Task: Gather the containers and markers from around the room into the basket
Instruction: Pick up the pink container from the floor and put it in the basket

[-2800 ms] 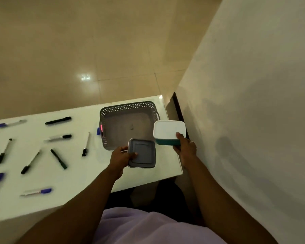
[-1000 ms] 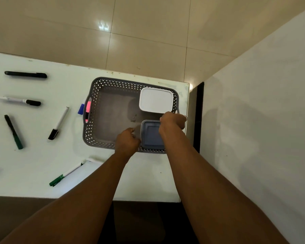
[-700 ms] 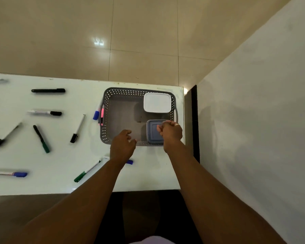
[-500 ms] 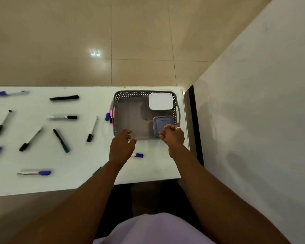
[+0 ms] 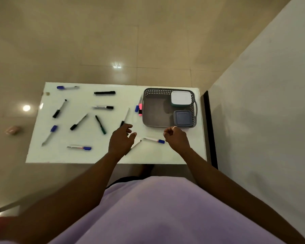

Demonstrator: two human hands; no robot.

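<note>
A grey perforated basket (image 5: pixel 145 110) stands at the right end of the white table (image 5: pixel 165 155). Inside it lie a white-lidded teal container (image 5: pixel 180 100) at the far right and a grey-blue container (image 5: pixel 182 118) nearer me. Several markers are scattered over the table. A blue-capped marker (image 5: pixel 153 140) lies between my hands. My left hand (image 5: pixel 121 140) hovers over the table left of the basket, fingers apart and holding nothing. My right hand (image 5: pixel 176 137) is just in front of the basket, fingers curled shut, holding nothing. A white marker with a black cap (image 5: pixel 125 118) lies just beyond my left fingers.
A pink and a blue marker (image 5: pixel 139 109) lie against the basket's left wall. A white wall (image 5: pixel 262 103) rises right of the table beyond a dark gap. Glossy beige floor tiles surround the table. A small pinkish object (image 5: pixel 13 129) lies on the floor at left.
Both containers went from my hands into the basket. My hands then let go and drew back toward me; the camera view pulled away from the table.
</note>
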